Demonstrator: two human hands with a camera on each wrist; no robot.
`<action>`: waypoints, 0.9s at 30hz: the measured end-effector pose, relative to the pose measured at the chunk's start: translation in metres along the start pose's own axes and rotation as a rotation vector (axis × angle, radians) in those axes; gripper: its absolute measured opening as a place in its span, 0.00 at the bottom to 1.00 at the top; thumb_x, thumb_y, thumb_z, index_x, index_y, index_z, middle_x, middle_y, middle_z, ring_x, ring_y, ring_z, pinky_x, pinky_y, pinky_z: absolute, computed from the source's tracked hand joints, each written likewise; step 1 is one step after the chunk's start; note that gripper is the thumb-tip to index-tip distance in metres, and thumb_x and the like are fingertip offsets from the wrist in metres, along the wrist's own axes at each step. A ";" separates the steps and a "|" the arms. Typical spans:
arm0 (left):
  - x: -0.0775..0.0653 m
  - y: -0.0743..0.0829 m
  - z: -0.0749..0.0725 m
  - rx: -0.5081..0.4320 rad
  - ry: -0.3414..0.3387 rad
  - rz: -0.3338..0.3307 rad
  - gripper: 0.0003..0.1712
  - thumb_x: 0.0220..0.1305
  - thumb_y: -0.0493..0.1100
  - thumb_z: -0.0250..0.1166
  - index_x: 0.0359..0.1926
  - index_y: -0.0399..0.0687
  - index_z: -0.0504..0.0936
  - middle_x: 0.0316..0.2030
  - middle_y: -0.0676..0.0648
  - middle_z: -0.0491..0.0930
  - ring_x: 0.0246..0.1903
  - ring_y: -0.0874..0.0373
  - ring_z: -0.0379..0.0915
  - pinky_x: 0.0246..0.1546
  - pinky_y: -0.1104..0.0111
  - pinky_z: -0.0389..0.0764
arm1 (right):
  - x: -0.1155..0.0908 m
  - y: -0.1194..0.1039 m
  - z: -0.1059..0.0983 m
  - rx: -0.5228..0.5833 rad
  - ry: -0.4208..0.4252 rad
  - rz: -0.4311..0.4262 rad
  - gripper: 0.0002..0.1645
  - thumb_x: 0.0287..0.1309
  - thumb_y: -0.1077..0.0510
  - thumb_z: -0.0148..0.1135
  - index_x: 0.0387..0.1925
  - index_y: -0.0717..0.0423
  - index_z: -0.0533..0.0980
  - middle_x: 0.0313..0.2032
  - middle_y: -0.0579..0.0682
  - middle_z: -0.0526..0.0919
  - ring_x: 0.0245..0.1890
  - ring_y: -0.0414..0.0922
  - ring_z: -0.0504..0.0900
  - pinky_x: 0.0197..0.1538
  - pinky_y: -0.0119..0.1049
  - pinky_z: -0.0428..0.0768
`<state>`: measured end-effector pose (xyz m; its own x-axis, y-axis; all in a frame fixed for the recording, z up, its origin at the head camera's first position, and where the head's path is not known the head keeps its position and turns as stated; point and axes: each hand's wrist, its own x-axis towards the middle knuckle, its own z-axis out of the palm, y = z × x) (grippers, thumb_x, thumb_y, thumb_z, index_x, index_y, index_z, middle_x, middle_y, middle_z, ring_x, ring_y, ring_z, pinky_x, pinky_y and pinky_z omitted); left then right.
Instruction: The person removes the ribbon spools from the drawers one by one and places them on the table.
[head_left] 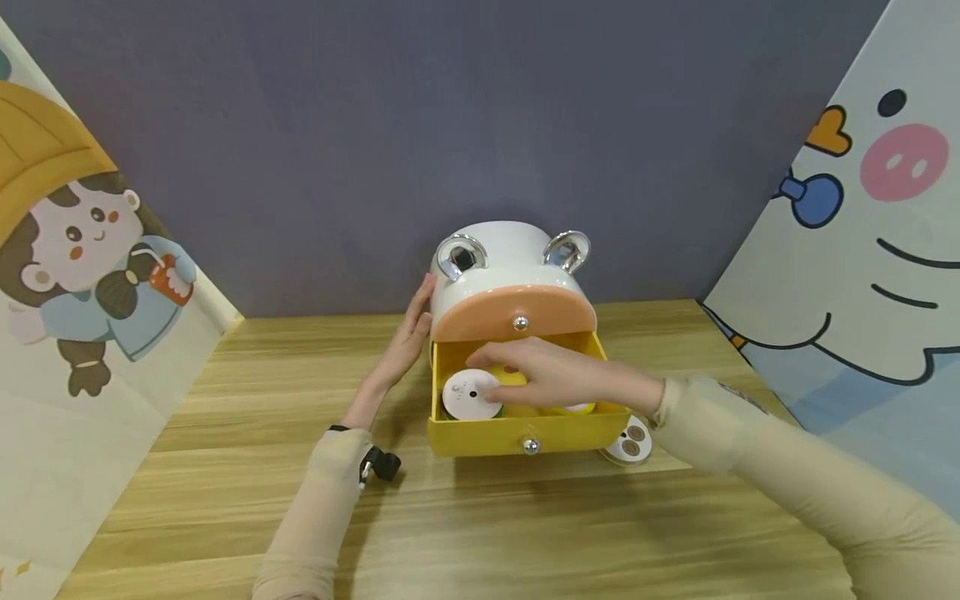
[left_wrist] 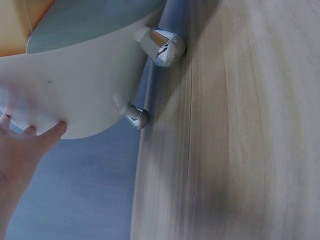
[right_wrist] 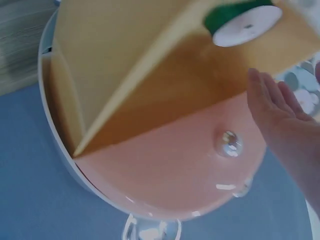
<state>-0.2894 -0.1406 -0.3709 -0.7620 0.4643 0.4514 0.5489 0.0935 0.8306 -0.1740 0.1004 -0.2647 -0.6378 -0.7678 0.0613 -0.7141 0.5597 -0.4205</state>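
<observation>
wood-grain tabletop (head_left: 562,533) before a grey-blue wall (head_left: 480,125), between two cartoon-printed side panels (head_left: 847,275)

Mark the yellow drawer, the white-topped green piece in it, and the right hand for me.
Yellow drawer (head_left: 480,437): head view, front panel.
White-topped green piece (head_left: 462,397): head view, white top.
Right hand (head_left: 551,371): head view, middle of the hand.

yellow-rimmed disc (head_left: 581,409) partly hidden, right sleeve (head_left: 795,479) cropped

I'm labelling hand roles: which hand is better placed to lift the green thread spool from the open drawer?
Likely the right hand: it reaches over the yellow drawer, close to the green thread spool. The left hand touches the side of the white cabinet.
</observation>
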 end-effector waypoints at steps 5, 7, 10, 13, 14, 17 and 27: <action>0.000 0.000 0.000 0.000 -0.007 -0.017 0.31 0.80 0.37 0.37 0.79 0.46 0.43 0.80 0.43 0.32 0.80 0.46 0.26 0.77 0.42 0.36 | 0.013 0.011 0.006 -0.072 -0.107 0.069 0.40 0.58 0.53 0.71 0.68 0.62 0.66 0.67 0.54 0.74 0.66 0.48 0.74 0.70 0.45 0.72; 0.000 -0.001 0.000 0.000 -0.009 -0.022 0.31 0.80 0.37 0.37 0.79 0.47 0.43 0.80 0.44 0.32 0.80 0.47 0.26 0.77 0.43 0.36 | 0.017 0.014 0.009 -0.073 -0.132 0.082 0.43 0.55 0.54 0.73 0.68 0.63 0.66 0.65 0.54 0.75 0.64 0.48 0.75 0.69 0.45 0.72; 0.000 0.000 0.000 -0.003 -0.007 -0.018 0.31 0.79 0.35 0.37 0.79 0.45 0.43 0.80 0.42 0.32 0.80 0.47 0.26 0.77 0.43 0.36 | 0.021 0.017 0.014 -0.074 -0.147 0.064 0.42 0.52 0.56 0.75 0.65 0.63 0.66 0.60 0.54 0.77 0.58 0.47 0.77 0.65 0.44 0.76; 0.000 0.001 -0.001 -0.001 -0.003 -0.012 0.32 0.79 0.34 0.37 0.79 0.44 0.43 0.80 0.40 0.32 0.80 0.46 0.26 0.77 0.42 0.36 | 0.025 0.020 0.017 -0.090 -0.147 0.034 0.40 0.52 0.55 0.76 0.62 0.62 0.67 0.54 0.53 0.78 0.53 0.47 0.78 0.61 0.43 0.77; 0.000 0.001 -0.001 0.001 -0.002 -0.010 0.32 0.79 0.34 0.37 0.79 0.44 0.43 0.80 0.40 0.32 0.80 0.45 0.26 0.77 0.42 0.36 | 0.025 0.021 0.018 -0.091 -0.149 0.031 0.40 0.52 0.54 0.76 0.62 0.62 0.67 0.54 0.53 0.78 0.53 0.47 0.78 0.61 0.43 0.77; -0.001 0.002 -0.001 0.006 0.000 -0.012 0.31 0.79 0.34 0.37 0.79 0.43 0.43 0.80 0.40 0.33 0.80 0.45 0.26 0.77 0.42 0.37 | 0.026 0.024 0.020 -0.096 -0.172 0.057 0.43 0.53 0.53 0.75 0.65 0.64 0.65 0.59 0.55 0.76 0.57 0.49 0.76 0.64 0.44 0.76; -0.001 0.000 0.000 -0.009 0.001 -0.019 0.31 0.79 0.35 0.37 0.79 0.46 0.43 0.80 0.42 0.32 0.80 0.47 0.27 0.77 0.44 0.36 | 0.028 0.027 0.028 -0.094 -0.200 0.114 0.43 0.55 0.51 0.74 0.67 0.63 0.65 0.60 0.54 0.77 0.56 0.46 0.76 0.63 0.43 0.76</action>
<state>-0.2884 -0.1414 -0.3709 -0.7726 0.4615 0.4359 0.5314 0.0945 0.8418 -0.2033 0.0852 -0.2998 -0.6524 -0.7393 -0.1664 -0.6704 0.6655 -0.3281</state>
